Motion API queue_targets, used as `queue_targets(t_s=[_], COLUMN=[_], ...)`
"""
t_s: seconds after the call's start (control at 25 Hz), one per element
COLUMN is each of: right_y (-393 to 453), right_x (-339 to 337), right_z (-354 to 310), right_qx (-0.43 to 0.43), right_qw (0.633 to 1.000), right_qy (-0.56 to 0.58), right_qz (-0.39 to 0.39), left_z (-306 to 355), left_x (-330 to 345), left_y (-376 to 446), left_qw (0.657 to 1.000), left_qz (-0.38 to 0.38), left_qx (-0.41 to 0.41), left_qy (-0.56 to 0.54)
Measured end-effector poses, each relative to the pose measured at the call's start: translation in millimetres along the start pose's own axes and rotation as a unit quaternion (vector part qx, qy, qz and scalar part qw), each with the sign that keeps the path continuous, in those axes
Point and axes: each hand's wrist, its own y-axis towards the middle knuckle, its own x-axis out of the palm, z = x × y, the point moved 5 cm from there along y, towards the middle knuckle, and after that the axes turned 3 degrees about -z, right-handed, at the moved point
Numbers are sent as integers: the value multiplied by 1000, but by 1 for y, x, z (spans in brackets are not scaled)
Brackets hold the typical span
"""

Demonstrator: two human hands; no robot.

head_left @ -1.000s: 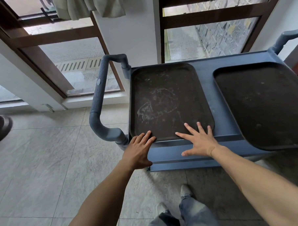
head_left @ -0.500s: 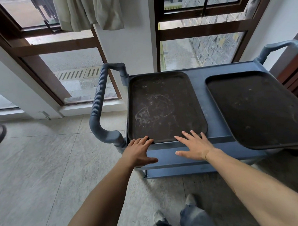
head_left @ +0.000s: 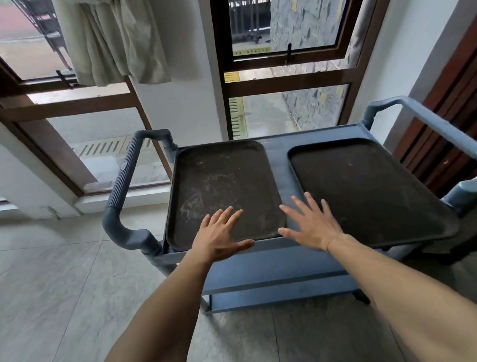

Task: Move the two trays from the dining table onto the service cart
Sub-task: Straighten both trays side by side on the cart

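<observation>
Two dark, scuffed trays lie side by side on top of the blue service cart. The left tray sits flat against the cart's left handle side. The right tray overhangs the cart's near edge a little. My left hand hovers with fingers spread over the near edge of the left tray, holding nothing. My right hand is spread open above the gap between the two trays, also empty.
The cart has a ribbed handle on the left and a handle on the right, and lower shelves. Behind it are wood-framed windows, a white wall and a hanging curtain. Dark wood panelling stands at the right. Tiled floor spreads to the left.
Both hands have lifted off the cart's front edge and now float higher, over the trays. The view has tilted up and pulled back from the cart.
</observation>
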Motion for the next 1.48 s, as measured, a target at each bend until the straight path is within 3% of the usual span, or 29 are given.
queue_targets(t_s=[0.44, 0.72, 1.2, 1.48], right_y=[-48, -74, -60, -48], right_x=[-13, 2, 53, 55], right_z=[203, 285, 285, 297], right_qx=[28, 31, -50, -64], right_qw=[999, 999, 992, 990], right_qy=[-12, 17, 5, 8], right_qz=[27, 17, -119, -123], left_z=[187, 259, 289, 296], left_x=[5, 16, 65, 67], left_y=[62, 80, 97, 124], left_qw=[999, 999, 990, 976], left_qz=[23, -5, -130, -158], left_qx=[20, 25, 47, 113], left_qy=[-16, -19, 35, 101])
